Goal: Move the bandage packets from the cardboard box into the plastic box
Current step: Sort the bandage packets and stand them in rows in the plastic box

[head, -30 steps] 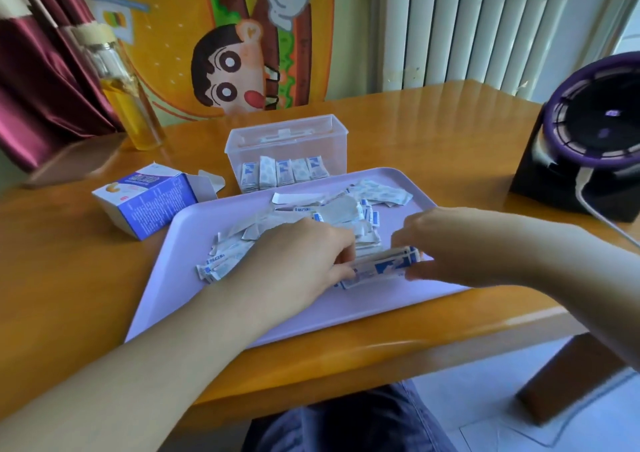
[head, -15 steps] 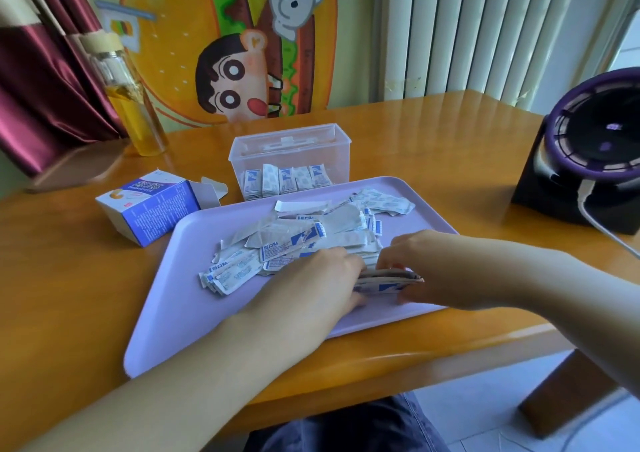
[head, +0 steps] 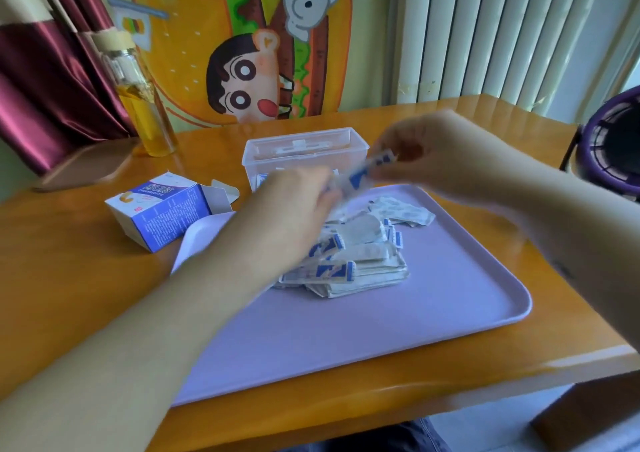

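Lilac plastic tray (head: 450,295) carries the loose heap of bandage packets (head: 360,261). Above its far edge I have a bundle of packets (head: 363,172) raised between both hands. The right hand (head: 436,153) has its grip pinched on the upper end. The left hand (head: 298,202) seems to pinch the lower end, though blur smears its fingers.

I judge this to be the carry step. The bundle hangs just in front of the clear plastic box (head: 304,145), where a few packets show through the wall. The next move calls for lowering the bundle over the rim, squeezed tight so nothing fans out.

The open cardboard box (head: 159,212) lies left of the tray on the orange-brown wooden worktop (head: 69,295). Behind stand a glass bottle (head: 142,105) of yellow liquid, a maroon curtain (head: 45,88), a cartoon burger poster (head: 256,53), a white radiator (head: 502,36) and, at right, a purple-ringed fan (head: 613,146).
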Motion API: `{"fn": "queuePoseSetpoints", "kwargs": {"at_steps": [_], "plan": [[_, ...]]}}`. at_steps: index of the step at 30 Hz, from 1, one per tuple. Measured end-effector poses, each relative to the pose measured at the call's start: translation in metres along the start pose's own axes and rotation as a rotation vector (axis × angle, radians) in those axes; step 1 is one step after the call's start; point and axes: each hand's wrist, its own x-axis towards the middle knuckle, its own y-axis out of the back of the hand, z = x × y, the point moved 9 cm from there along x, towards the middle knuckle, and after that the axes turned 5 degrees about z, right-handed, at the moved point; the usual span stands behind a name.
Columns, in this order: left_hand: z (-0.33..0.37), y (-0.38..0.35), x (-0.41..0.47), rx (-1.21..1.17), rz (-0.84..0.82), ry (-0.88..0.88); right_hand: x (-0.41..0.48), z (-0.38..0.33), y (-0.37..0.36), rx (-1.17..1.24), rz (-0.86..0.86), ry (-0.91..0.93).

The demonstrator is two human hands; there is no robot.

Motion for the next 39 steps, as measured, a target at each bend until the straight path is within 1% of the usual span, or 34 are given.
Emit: {"fn": "queuePoseSetpoints", "kwargs": {"at_steps": [1, 3, 5, 7, 10, 14, 17, 19, 21, 22, 24, 25, 26, 27, 29, 31, 32, 34, 36, 38, 39], "plan": [[-0.008, 0.012, 0.009, -0.050, 0.068, 0.011, 0.012, 0.003, -0.001, 0.142, 0.049, -0.049], [-0.023, 0.027, 0.026, -0.081, 0.170, 0.034, 0.032, 0.010, -0.014, 0.457, 0.072, -0.172], [-0.036, 0.034, 0.043, -0.065, 0.214, 0.065, 0.052, 0.010, -0.033, 0.715, 0.071, -0.262], [-0.048, 0.033, 0.059, -0.068, 0.207, 0.100, 0.075, 0.004, -0.045, 0.814, 0.095, -0.275], [-0.063, 0.031, 0.080, -0.099, 0.215, 0.139, 0.108, -0.004, -0.053, 0.848, 0.120, -0.258], [-0.085, 0.030, 0.108, -0.122, 0.237, 0.150, 0.144, -0.002, -0.065, 0.790, 0.099, -0.285], [-0.104, 0.020, 0.129, -0.078, 0.150, 0.164, 0.166, 0.010, -0.072, 0.732, 0.088, -0.313], [-0.117, 0.011, 0.142, -0.034, 0.055, 0.152, 0.179, 0.026, -0.076, 0.615, 0.073, -0.350], [-0.127, 0.001, 0.149, 0.000, -0.056, 0.130, 0.188, 0.045, -0.078, 0.416, 0.050, -0.385], [-0.131, -0.003, 0.151, 0.028, -0.104, 0.116, 0.191, 0.053, -0.078, 0.253, 0.025, -0.383], [-0.136, -0.012, 0.157, 0.085, -0.185, 0.087, 0.199, 0.061, -0.077, -0.171, -0.046, -0.321], [-0.137, -0.018, 0.160, 0.092, -0.218, 0.081, 0.201, 0.062, -0.078, -0.337, -0.093, -0.299], [-0.137, -0.024, 0.164, 0.075, -0.247, 0.087, 0.201, 0.062, -0.082, -0.432, -0.156, -0.295], [-0.138, -0.029, 0.165, 0.013, -0.267, 0.117, 0.199, 0.062, -0.088, -0.422, -0.219, -0.321], [-0.140, -0.042, 0.174, -0.250, -0.286, 0.247, 0.199, 0.069, -0.096, -0.270, -0.300, -0.411], [-0.138, -0.055, 0.177, -0.532, -0.314, 0.388, 0.199, 0.070, -0.099, -0.120, -0.319, -0.458], [-0.136, -0.060, 0.181, -0.627, -0.309, 0.432, 0.200, 0.074, -0.097, -0.058, -0.314, -0.475], [-0.135, -0.068, 0.187, -0.736, -0.270, 0.479, 0.198, 0.079, -0.092, 0.049, -0.300, -0.514], [-0.134, -0.076, 0.190, -0.793, -0.253, 0.515, 0.196, 0.085, -0.088, 0.123, -0.290, -0.539], [-0.132, -0.088, 0.190, -0.815, -0.293, 0.547, 0.191, 0.089, -0.085, 0.146, -0.280, -0.544], [-0.132, -0.094, 0.189, -0.811, -0.320, 0.563, 0.189, 0.090, -0.083, 0.117, -0.268, -0.525]]}}
